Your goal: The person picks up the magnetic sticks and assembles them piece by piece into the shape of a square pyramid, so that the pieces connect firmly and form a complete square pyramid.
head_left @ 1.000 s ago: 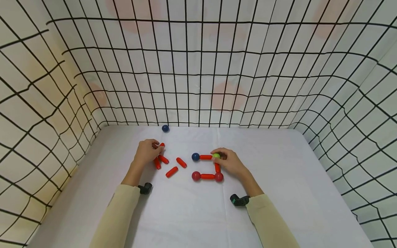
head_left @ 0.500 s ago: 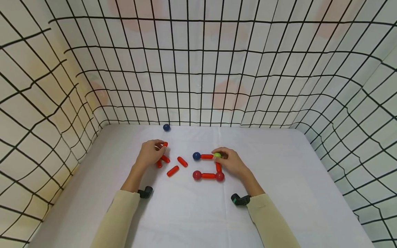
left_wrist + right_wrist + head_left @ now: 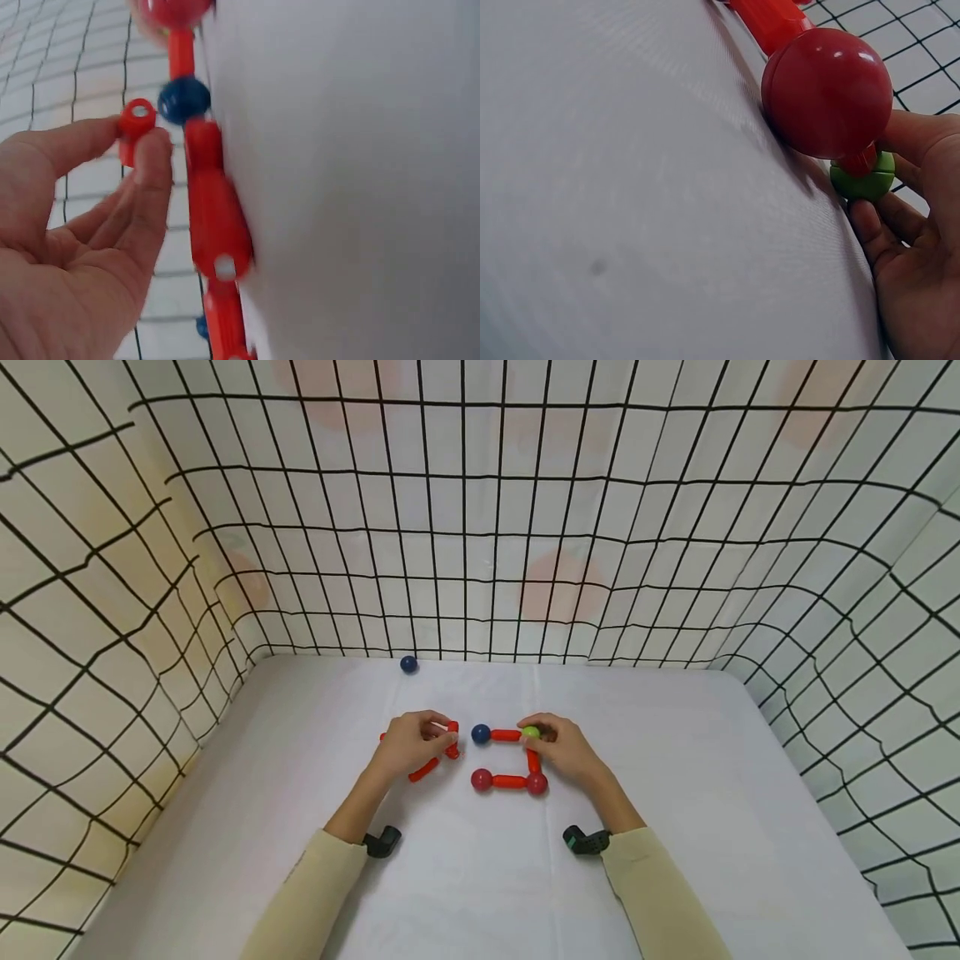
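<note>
My left hand [image 3: 408, 747] pinches a red magnetic rod [image 3: 135, 141] between thumb and index finger, raised off the table beside the blue ball [image 3: 481, 734]. That ball ends a C-shaped chain lying on the white cloth: a red rod [image 3: 506, 736], a green ball [image 3: 531, 732], another rod [image 3: 533, 762], a red ball [image 3: 537, 783], a rod [image 3: 509, 782] and a second red ball [image 3: 482, 780]. At the green corner, my right hand [image 3: 566, 747] grips the ball with thumb and fingers. A pale disc shows on the held rod's end in the left wrist view.
Loose red rods [image 3: 423, 769] lie under and around the left hand, partly hidden by it. A separate blue ball [image 3: 408, 664] rests at the table's back edge. Black wire mesh [image 3: 480, 535] encloses the white-covered table [image 3: 675, 752] at the back and sides.
My left hand has lifted a red rod from the loose pile and carried it right, close to the chain's blue ball. The right hand keeps its grip on the green ball.
</note>
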A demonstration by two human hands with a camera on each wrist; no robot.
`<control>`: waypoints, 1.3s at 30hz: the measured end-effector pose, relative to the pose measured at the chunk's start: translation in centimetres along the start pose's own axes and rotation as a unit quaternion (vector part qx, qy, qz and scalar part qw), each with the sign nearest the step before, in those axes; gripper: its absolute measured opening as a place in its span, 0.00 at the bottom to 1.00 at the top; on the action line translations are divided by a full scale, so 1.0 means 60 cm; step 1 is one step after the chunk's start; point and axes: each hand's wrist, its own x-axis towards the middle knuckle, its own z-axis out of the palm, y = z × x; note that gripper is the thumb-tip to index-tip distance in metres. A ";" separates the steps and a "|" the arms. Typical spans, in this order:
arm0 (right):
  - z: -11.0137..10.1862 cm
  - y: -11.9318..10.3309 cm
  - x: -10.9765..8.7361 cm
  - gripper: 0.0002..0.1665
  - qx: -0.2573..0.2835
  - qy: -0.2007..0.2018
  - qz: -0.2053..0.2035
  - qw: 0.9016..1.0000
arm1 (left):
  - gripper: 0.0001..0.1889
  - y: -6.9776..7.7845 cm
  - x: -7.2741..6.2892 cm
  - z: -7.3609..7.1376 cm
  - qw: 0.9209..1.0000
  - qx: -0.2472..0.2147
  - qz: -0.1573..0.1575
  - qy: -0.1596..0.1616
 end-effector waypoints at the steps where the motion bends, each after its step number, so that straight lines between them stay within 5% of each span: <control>1: 0.000 0.000 0.000 0.15 0.002 0.000 0.000 1.000 | 0.19 0.002 0.000 0.006 1.000 0.000 0.007 -0.004; 14: 0.003 0.008 0.003 0.16 0.010 0.001 -0.001 1.000 | 0.19 0.019 0.004 0.054 0.999 -0.020 0.005 -0.039; 39: 0.004 0.007 0.004 0.16 -0.003 0.006 -0.006 1.000 | 0.16 0.034 -0.011 0.075 0.999 0.000 0.026 -0.032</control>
